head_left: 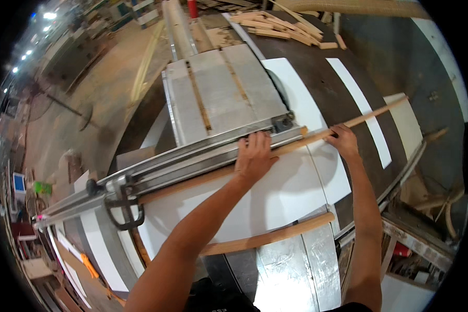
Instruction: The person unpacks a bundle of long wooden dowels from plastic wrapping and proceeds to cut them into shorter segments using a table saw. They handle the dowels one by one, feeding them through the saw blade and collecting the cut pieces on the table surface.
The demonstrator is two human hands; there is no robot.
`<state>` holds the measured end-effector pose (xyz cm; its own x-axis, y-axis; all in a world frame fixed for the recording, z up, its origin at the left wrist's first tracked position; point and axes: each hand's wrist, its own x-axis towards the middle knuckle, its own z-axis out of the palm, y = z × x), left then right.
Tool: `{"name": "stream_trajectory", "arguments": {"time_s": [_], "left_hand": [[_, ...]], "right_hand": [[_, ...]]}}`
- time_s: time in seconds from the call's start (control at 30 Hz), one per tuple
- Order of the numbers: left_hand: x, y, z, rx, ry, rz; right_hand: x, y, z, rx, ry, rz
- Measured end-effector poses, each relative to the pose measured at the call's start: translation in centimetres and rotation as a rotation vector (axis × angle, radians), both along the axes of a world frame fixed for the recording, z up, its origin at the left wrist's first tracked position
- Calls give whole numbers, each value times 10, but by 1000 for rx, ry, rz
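The dark table [327, 83] carried a broad white panel [234, 203], with a metal fence [192, 169] reaching across. Along the fence's near side lay the long wooden strip [296, 144], slim and pale reddish-brown, its left end beside a black handle [125, 225], its right part crossing a white slat [356, 93] toward the table's right edge. White surface showed between it and a shorter wooden strip [270, 238] by the panel's near edge. The left hand [254, 156] lay over fence and wood, thumb spread from the fingers; whether it gripped, I could not tell. The right hand [344, 141] pinched the long wooden strip between thumb and fingers.
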<state>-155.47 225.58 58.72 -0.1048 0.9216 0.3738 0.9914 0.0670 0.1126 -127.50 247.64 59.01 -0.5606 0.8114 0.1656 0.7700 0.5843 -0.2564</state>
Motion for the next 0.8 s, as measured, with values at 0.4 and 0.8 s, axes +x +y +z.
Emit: {"name": "stream_trajectory", "arguments": {"time_s": [0.4, 0.8], "left_hand": [[0, 0, 6, 38, 4, -41], [-1, 1, 7, -25, 17, -14]], "right_hand": [[77, 71, -2, 85, -160, -9], [78, 93, -4, 14, -159, -15]]}}
